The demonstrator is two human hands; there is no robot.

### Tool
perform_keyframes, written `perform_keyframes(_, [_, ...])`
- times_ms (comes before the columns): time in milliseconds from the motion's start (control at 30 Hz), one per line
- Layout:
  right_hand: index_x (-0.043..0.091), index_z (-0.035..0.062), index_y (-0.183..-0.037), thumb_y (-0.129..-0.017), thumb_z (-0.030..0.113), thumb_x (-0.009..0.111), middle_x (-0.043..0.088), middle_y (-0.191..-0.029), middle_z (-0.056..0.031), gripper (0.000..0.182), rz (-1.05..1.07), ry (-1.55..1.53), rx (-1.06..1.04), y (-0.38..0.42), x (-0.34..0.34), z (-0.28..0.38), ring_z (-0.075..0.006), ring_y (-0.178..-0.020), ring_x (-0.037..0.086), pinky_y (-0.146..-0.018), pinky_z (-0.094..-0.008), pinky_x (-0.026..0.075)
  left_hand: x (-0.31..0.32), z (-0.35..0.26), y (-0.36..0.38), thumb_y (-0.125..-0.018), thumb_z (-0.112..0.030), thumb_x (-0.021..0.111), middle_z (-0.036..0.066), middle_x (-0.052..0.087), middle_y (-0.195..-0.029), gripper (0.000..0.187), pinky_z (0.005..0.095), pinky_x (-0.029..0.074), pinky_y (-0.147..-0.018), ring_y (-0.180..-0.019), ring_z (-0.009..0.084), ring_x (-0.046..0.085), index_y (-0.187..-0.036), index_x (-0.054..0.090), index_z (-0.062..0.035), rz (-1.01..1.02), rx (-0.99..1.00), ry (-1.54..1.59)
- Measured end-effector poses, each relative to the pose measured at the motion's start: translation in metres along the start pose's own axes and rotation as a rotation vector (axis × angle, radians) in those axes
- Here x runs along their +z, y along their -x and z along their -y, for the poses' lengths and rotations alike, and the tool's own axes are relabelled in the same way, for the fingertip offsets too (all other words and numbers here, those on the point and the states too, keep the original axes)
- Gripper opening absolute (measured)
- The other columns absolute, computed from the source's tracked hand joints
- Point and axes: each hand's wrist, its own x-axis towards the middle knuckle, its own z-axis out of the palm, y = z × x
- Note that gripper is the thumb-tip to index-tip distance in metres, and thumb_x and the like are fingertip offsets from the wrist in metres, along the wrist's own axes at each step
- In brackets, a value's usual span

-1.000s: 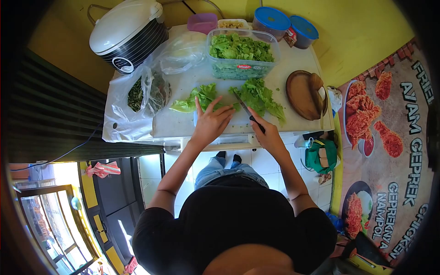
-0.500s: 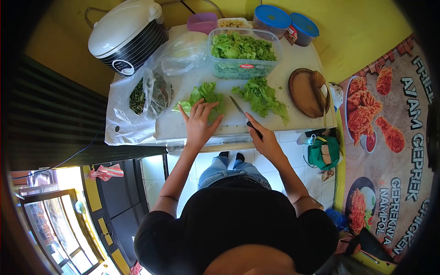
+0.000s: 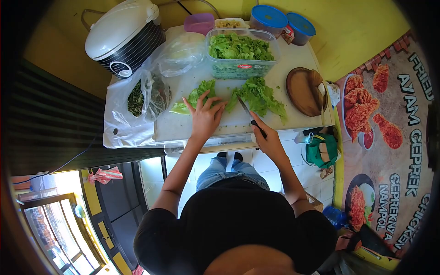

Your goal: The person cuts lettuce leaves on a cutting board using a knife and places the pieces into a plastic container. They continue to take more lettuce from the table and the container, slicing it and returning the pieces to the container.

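My left hand [image 3: 205, 118] lies with fingers spread on a piece of green lettuce [image 3: 205, 88] on the white tabletop [image 3: 183, 127]. My right hand [image 3: 269, 139] is wrapped round the black handle of a knife [image 3: 245, 110], whose blade points up and left. The blade tip touches or overlaps the left edge of a second lettuce pile [image 3: 262, 97]. A small bit of lettuce lies between my left fingers and the blade. Behind both piles stands a clear plastic tub [image 3: 243, 68] filled with cut lettuce.
A rice cooker [image 3: 121, 39] stands back left, with plastic bags [image 3: 123, 126] in front and beside it. At the right are a wooden mortar [image 3: 301, 91] and pestle. Blue-lidded containers [image 3: 270, 17], a purple container [image 3: 200, 23] and a small tray [image 3: 230, 23] line the wall.
The knife has shifted slightly right, its tip now at the right lettuce pile. My left hand has moved a little right, and a bit of lettuce now shows beside the blade.
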Motion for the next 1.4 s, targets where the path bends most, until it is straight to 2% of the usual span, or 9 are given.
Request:
perform_keyframes(267, [0.044, 0.0224, -0.146, -0.101, 0.017, 0.051, 0.036, -0.055, 0.0053, 0.046, -0.024, -0.008, -0.008, -0.006, -0.005, -0.006, -0.0036, -0.045, 0.034, -0.041, -0.0219, 0.03, 0.002, -0.009, -0.005, -0.085, -0.027, 0.068, -0.007, 0.062, -0.11, 0.025, 0.077, -0.001, -0.105, -0.128, 0.0242, 0.045, -0.11, 0.07, -0.0215, 0.04, 0.005, 0.022])
perform_keyframes(367, [0.044, 0.0227, -0.146, -0.101, 0.018, 0.051, 0.036, -0.056, 0.0053, 0.046, -0.009, -0.015, 0.041, -0.009, -0.007, 0.002, -0.0042, -0.045, 0.034, -0.042, -0.0221, 0.031, 0.0, -0.012, -0.005, -0.084, -0.028, 0.07, -0.006, 0.061, -0.112, 0.025, 0.0762, -0.001, -0.105, -0.128, 0.0244, 0.045, -0.108, 0.071, -0.0226, 0.016, -0.022, 0.034])
perform_keyframes(633, [0.045, 0.0235, -0.146, -0.101, 0.018, 0.052, 0.038, -0.058, 0.004, 0.046, 0.014, 0.042, -0.005, -0.015, -0.007, -0.001, -0.005, -0.049, 0.034, -0.046, -0.0223, 0.033, -0.014, 0.006, 0.002, -0.089, -0.026, 0.067, -0.007, 0.062, -0.12, 0.026, 0.0711, -0.002, -0.109, -0.132, 0.0248, 0.042, -0.115, 0.071, -0.0283, 0.171, 0.019, 0.095])
perform_keyframes(767, [0.044, 0.0236, -0.146, -0.1, 0.017, 0.052, 0.04, -0.061, 0.0024, 0.047, 0.027, 0.094, -0.068, -0.022, -0.005, -0.012, -0.0065, -0.054, 0.035, -0.051, -0.023, 0.035, -0.018, 0.006, 0.003, -0.088, -0.026, 0.068, -0.007, 0.062, -0.122, 0.026, 0.0695, -0.002, -0.11, -0.133, 0.0246, 0.042, -0.113, 0.072, -0.0282, 0.172, -0.019, 0.142])
perform_keyframes(1100, [0.044, 0.0232, -0.146, -0.1, 0.015, 0.052, 0.044, -0.064, 0.0, 0.047, 0.069, 0.093, -0.014, -0.01, 0.001, 0.007, -0.0069, -0.056, 0.038, -0.055, -0.0233, 0.039, -0.015, 0.003, 0.0, -0.087, -0.024, 0.067, -0.006, 0.064, -0.117, 0.019, 0.0698, -0.001, -0.11, -0.13, 0.0249, 0.044, -0.103, 0.075, -0.0295, 0.125, -0.06, 0.155])
perform_keyframes(1167, [0.042, 0.0241, -0.146, -0.099, 0.017, 0.052, 0.062, -0.08, -0.0204, 0.048, 0.105, 0.165, -0.017, -0.009, 0.003, 0.006, -0.0213, -0.057, 0.046, -0.065, -0.0285, 0.046, -0.015, 0.002, 0.0, -0.087, -0.024, 0.067, -0.006, 0.064, -0.117, 0.019, 0.0699, -0.001, -0.11, -0.13, 0.025, 0.044, -0.103, 0.075, -0.0297, 0.117, -0.06, 0.156])
perform_keyframes(1300, [0.041, 0.0241, -0.146, -0.098, 0.015, 0.052, 0.062, -0.083, -0.0225, 0.05, 0.111, 0.283, 0.005, -0.007, 0.006, -0.003, -0.0258, -0.059, 0.054, -0.067, -0.0316, 0.048, -0.016, 0.003, 0.001, -0.087, -0.025, 0.067, -0.006, 0.064, -0.119, 0.019, 0.0692, -0.002, -0.11, -0.131, 0.0254, 0.044, -0.104, 0.075, -0.0292, 0.122, -0.059, 0.155])
perform_keyframes(1367, [0.043, 0.0224, -0.145, -0.098, 0.01, 0.052, 0.059, -0.073, -0.0164, 0.05, -0.03, 0.317, -0.271, -0.006, 0.013, -0.017, -0.0201, -0.059, 0.053, -0.063, -0.0299, 0.047, -0.018, 0.002, 0.0, -0.088, -0.026, 0.067, -0.005, 0.063, -0.121, 0.019, 0.0683, -0.002, -0.111, -0.132, 0.0258, 0.043, -0.105, 0.075, -0.0287, 0.136, -0.063, 0.147])
perform_keyframes(1400, [0.043, 0.0224, -0.145, -0.098, 0.01, 0.052, 0.059, -0.073, -0.0164, 0.05, -0.028, 0.317, -0.273, -0.008, 0.014, -0.016, -0.0201, -0.059, 0.053, -0.063, -0.0299, 0.047, -0.019, 0.001, 0.0, -0.087, -0.027, 0.068, -0.006, 0.063, -0.121, 0.02, 0.0685, -0.002, -0.111, -0.132, 0.0258, 0.043, -0.105, 0.075, -0.0291, 0.136, -0.061, 0.149])
